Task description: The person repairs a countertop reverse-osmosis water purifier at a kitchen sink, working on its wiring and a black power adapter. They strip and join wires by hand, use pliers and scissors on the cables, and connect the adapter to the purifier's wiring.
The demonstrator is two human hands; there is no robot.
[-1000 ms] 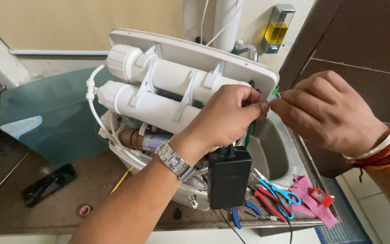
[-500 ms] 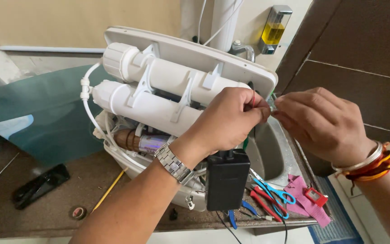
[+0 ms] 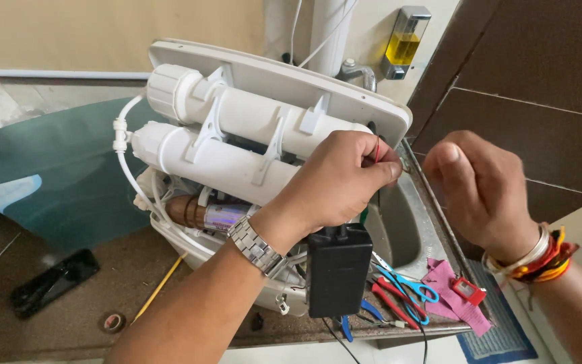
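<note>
An opened white water purifier (image 3: 237, 135) lies tilted on the counter, its two white filter cylinders facing me. My left hand (image 3: 341, 178), with a metal watch on the wrist, pinches a thin red wire (image 3: 376, 149) at the unit's right edge. My right hand (image 3: 476, 189), wearing bangles and threads at the wrist, hovers a little to the right with fingers curled; I cannot see anything in it. A black power adapter (image 3: 338, 269) hangs below my left hand.
A steel sink (image 3: 399, 229) lies behind the hands. Scissors and pliers (image 3: 399, 293), a pink cloth (image 3: 449, 296) and a red tag sit at the counter's edge. A black phone (image 3: 52, 283), a tape roll (image 3: 111, 322) and a yellow stick (image 3: 156, 290) lie left.
My right hand has pulled away from my left hand to the right. My left hand stays on the wire at the purifier's edge.
</note>
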